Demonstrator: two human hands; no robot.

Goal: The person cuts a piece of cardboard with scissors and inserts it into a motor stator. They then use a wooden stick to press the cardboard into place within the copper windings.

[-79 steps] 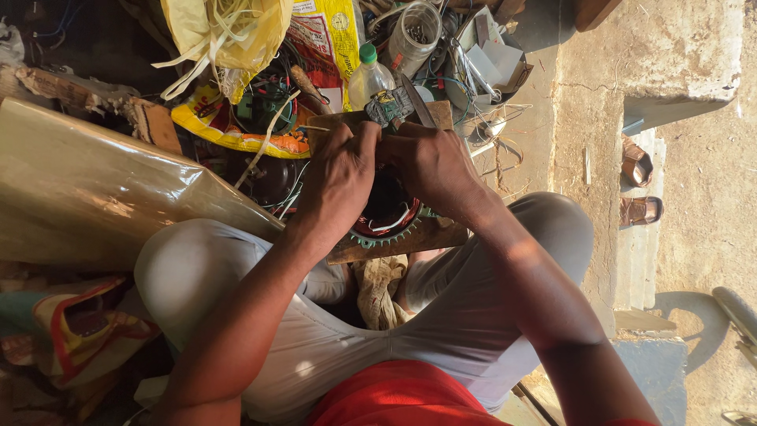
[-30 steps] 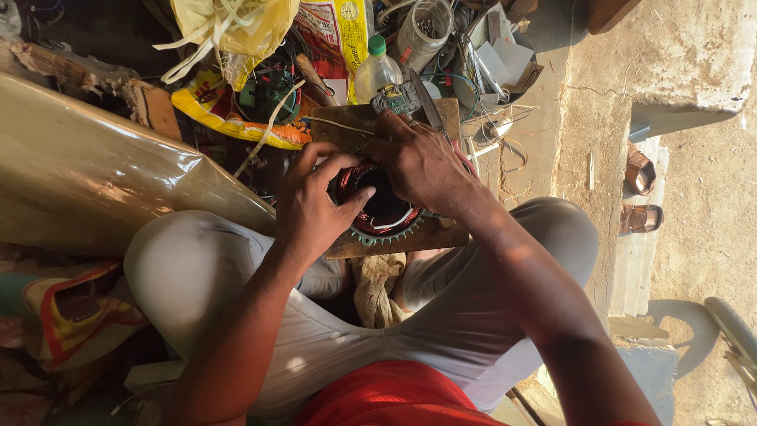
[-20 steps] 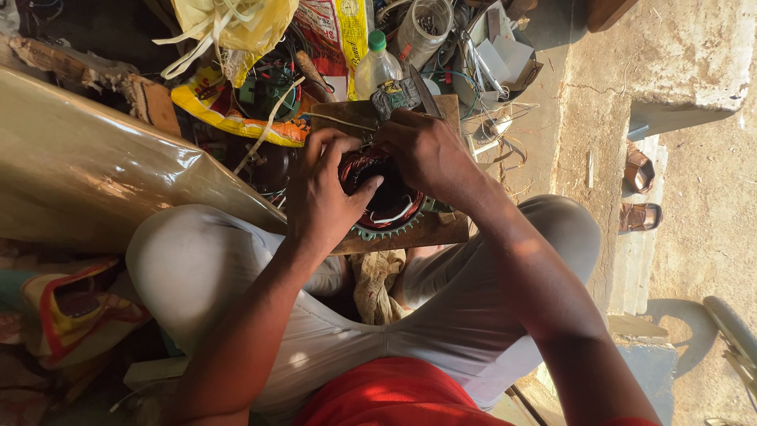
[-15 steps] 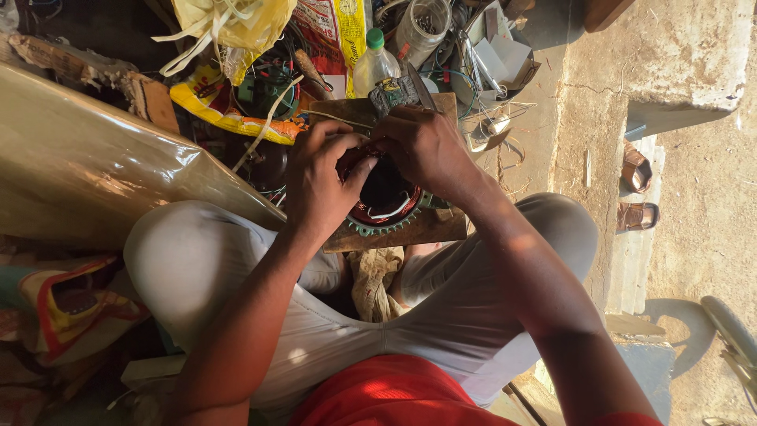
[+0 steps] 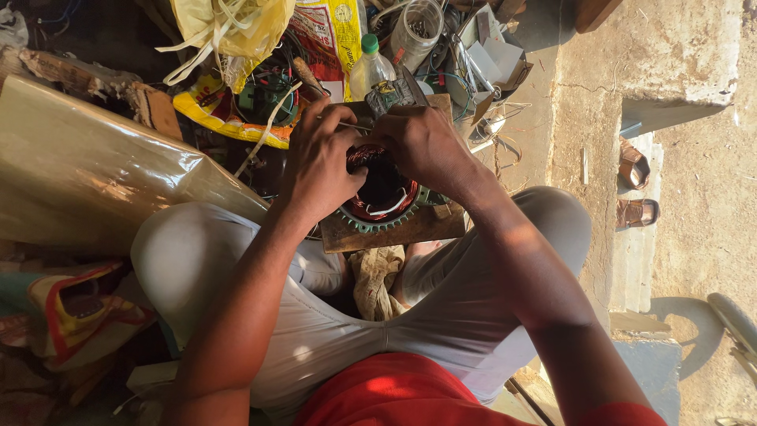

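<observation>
**Hands at work on a copper-wound motor ring**

From the left, a large sheet of tan plastic (image 5: 87,170) lies beside the person's bent knee, with a striped red and yellow cloth (image 5: 75,308) below it. Above, a yellow plastic bag (image 5: 236,28) hangs over a heap of wires and parts. At the centre, the left hand (image 5: 319,162) rests curled on the motor ring (image 5: 386,201), its fingers bent narrow and pressed down on the copper coil (image 5: 361,155) at the ring's upper edge; a thin wire (image 5: 347,124) runs across its fingertips, though whether it is pinched cannot be told. The ring, toothed and green at its rim, lies flat on a wooden board (image 5: 410,229) set across the person's lap. The right hand (image 5: 422,142) comes in from the other side, closed tight over the same stretch of coil, touching the left. Behind them stands a clear bottle with a green cap (image 5: 369,67), and a rag (image 5: 377,272) hangs below the board. At far right, a pair of brown sandals (image 5: 635,185) sits on the concrete step.

The step in hand appears to be seating or dressing the winding at the ring's top. The next move likely calls for firm, even finger pressure without nicking the fine copper.
</observation>
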